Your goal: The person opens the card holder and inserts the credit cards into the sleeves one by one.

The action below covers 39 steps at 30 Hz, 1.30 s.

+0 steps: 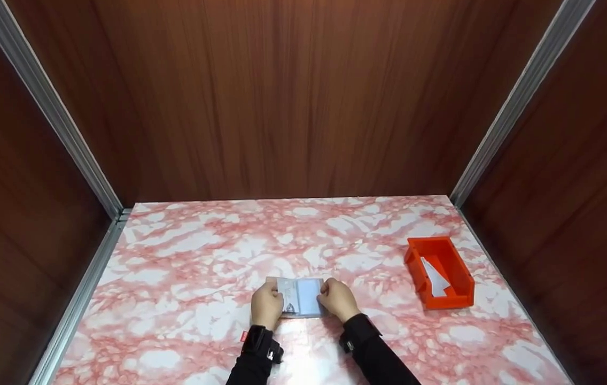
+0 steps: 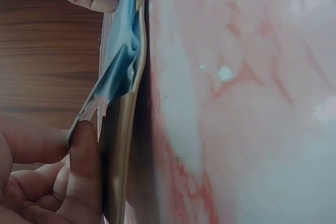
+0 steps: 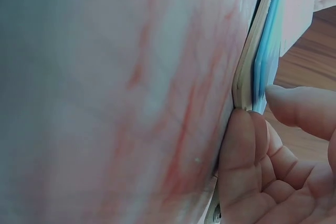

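An open card holder with a tan cover [image 2: 118,156] and blue plastic sleeves [image 1: 310,297] lies low over the table, between both hands. My left hand [image 1: 267,307] pinches a thin pale printed card [image 1: 288,294] between thumb and finger, on the holder's left side. In the left wrist view, the card slants away from the cover, and its far end meets the bunched blue sleeve [image 2: 126,40]. At the right edge, my right hand [image 1: 340,299] grips the holder, thumb on the sleeves and fingers at the cover's edge [image 3: 244,90].
To the right stands an orange bin [image 1: 450,302] with white angular pieces [image 1: 435,278] inside. A small red tag [image 1: 243,336] shows beside the left wrist. Brown wood-look panels [image 1: 293,107] enclose the pink-and-white marbled table [image 1: 186,256] at the back and sides.
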Tool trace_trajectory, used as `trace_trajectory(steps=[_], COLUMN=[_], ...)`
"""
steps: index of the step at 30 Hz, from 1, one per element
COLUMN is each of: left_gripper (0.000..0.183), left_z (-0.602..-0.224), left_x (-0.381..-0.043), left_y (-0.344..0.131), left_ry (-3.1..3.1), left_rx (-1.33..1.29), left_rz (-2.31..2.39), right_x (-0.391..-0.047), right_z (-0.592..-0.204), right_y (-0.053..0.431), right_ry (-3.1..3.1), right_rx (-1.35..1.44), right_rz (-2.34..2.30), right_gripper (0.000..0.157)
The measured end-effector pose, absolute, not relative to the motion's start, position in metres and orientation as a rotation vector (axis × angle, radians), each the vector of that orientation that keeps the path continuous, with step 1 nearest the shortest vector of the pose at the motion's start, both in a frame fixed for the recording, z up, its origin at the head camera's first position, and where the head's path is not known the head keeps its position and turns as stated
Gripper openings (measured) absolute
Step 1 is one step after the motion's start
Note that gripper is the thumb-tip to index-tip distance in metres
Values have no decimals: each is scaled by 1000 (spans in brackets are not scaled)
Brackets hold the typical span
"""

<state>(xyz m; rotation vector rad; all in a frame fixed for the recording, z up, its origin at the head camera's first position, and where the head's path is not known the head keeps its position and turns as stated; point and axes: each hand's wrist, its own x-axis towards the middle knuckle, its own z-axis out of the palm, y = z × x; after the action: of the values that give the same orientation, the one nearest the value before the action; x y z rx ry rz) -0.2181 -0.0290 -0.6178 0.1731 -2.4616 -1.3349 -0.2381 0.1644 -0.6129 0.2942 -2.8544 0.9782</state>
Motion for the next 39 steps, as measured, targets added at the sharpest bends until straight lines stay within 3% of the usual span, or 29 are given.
trace_trajectory(steps=[39], left_gripper=[11], left_z=[-615], left_x=[-222], left_y=[-24], left_ry=[-2501], left_rx=[197], left_rz=[-1322], right_x=[-242], right_z=[-612], right_y=[165], right_ry=[-2893], right_rx=[252], right_rz=[1037], right_gripper=[16])
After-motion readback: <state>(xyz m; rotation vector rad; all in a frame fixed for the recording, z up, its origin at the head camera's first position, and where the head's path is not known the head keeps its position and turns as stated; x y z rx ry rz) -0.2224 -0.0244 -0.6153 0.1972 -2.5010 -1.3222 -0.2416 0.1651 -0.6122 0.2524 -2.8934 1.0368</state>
